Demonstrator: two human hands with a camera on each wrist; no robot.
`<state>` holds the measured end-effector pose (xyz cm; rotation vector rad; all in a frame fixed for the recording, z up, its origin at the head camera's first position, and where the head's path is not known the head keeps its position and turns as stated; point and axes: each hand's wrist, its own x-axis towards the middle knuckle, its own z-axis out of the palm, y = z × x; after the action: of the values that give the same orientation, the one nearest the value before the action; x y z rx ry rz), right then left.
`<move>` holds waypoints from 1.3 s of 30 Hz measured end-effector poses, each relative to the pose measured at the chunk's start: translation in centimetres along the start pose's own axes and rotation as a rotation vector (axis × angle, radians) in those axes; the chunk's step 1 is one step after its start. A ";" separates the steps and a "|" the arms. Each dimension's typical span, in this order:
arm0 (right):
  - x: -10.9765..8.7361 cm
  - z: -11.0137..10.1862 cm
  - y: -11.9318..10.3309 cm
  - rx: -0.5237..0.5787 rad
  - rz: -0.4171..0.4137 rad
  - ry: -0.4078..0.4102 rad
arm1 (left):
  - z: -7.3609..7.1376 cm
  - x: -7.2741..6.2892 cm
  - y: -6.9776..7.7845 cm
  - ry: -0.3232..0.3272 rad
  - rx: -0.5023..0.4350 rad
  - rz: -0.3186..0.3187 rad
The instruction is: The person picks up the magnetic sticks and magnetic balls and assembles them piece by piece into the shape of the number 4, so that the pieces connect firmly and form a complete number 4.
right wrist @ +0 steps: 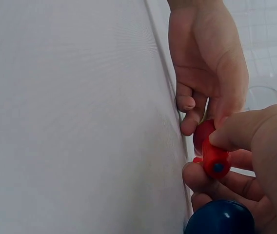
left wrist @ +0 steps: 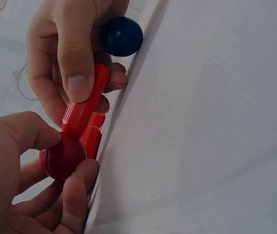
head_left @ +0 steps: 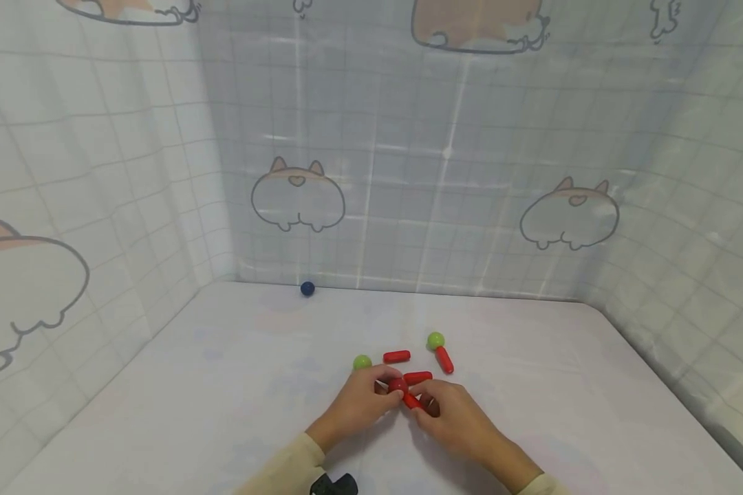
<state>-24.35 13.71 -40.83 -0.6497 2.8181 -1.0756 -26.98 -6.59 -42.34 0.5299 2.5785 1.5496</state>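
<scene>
My left hand [head_left: 362,405] grips a dark red ball [left wrist: 65,157] between thumb and fingers. With its thumb and fingers, my right hand [head_left: 455,416] pinches a short red rod [left wrist: 86,101], one end of which meets the ball. The rod's other end, with a small blue spot, faces the right wrist camera. Another red rod [head_left: 417,377] lies just behind, its near end at the ball. Close by my right hand is a dark blue ball [right wrist: 220,219], mostly hidden by that hand in the head view. A green ball [head_left: 362,361] sits beyond my left fingers, partly covered by them.
A loose red rod [head_left: 397,357] lies beyond my hands. To its right, a green ball [head_left: 436,340] touches the end of a red rod [head_left: 444,360]. Another dark blue ball [head_left: 307,289] rests at the table's back edge, by the patterned curtain [head_left: 408,227].
</scene>
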 end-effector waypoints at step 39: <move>3.0 1.2 -3.0 -0.149 0.029 -0.007 | -2.2 1.6 -1.0 0.024 0.166 0.040</move>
<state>-25.71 9.78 -39.47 -0.6199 2.9132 -0.8630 -29.26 -8.38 -42.02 0.5840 2.7473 1.3679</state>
